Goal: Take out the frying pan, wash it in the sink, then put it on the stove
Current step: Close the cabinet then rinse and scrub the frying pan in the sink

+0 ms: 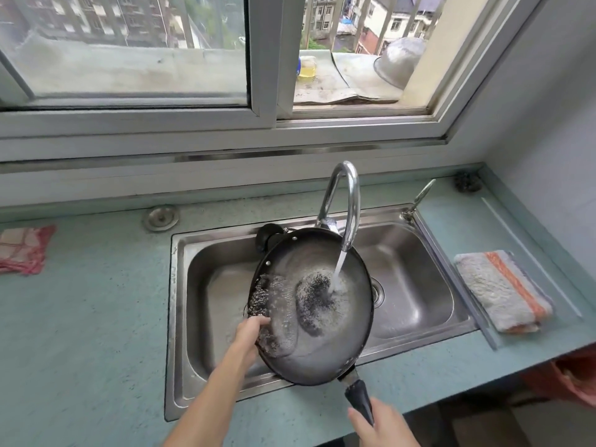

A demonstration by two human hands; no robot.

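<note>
A black frying pan (322,346) is held tilted over the steel sink (419,301), with foamy water pooled inside it. Water runs from the curved chrome tap (350,201) into the pan's middle. My right hand (383,424) grips the pan's black handle (359,395) at the front edge of the counter. My left hand (250,333) is at the pan's left rim, pressing a dark steel-wool scrubber (258,300) against the inside wall. The scrubber is partly hidden by foam.
A striped folded towel (503,291) lies on the counter right of the sink. A red checked cloth (24,250) lies far left. Another scrubber (467,181) sits in the back right corner. A metal bowl (398,61) and oil bottle (306,67) stand outside the window.
</note>
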